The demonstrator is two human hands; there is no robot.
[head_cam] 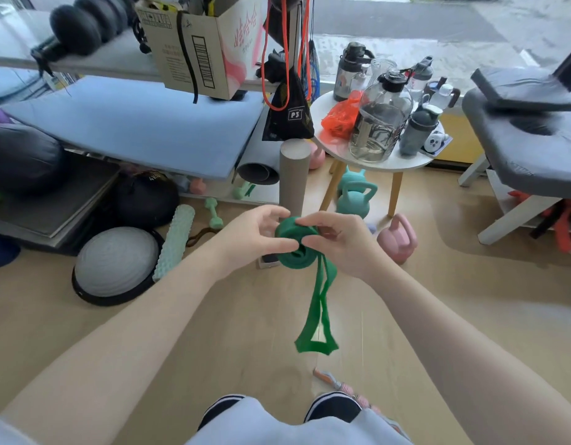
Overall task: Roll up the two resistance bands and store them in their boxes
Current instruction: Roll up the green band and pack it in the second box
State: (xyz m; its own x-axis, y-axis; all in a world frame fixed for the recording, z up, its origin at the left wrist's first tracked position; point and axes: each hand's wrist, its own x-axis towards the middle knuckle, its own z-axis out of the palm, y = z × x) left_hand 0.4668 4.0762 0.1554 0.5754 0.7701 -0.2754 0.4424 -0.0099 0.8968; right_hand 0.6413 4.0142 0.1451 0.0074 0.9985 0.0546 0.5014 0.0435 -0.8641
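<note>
Home gym corner, light wood floor (277,316), gear crowded along the far side. Far left: shelving with a blue mat (142,123), a cardboard box (197,46) on the upper shelf, a grey balance dome (115,263) and a pale green foam roller (175,242) on the floor. Far centre: a round white side table (399,162) loaded with water bottles — a large clear jug (380,123) in front. Teal kettlebells (353,197) sit under the table, a pink kettlebell (398,237) just right of the hands. Grey padded bench (528,149) at far right.

The person stands, both bare arms reaching forward over the floor. The green resistance band (293,242) is mid-air at centre, partly wound into a coil held between the two hands; its loose looped tail hangs down and ends above the floor. The left hand (255,239) grips the coil's left side, thumb near, fingers curled over the far edge. The right hand (338,242) pinches the coil from the right — thumb and forefinger closed on the band. A small box-like item is partly hidden beneath the coil; cannot tell what it is.
</note>
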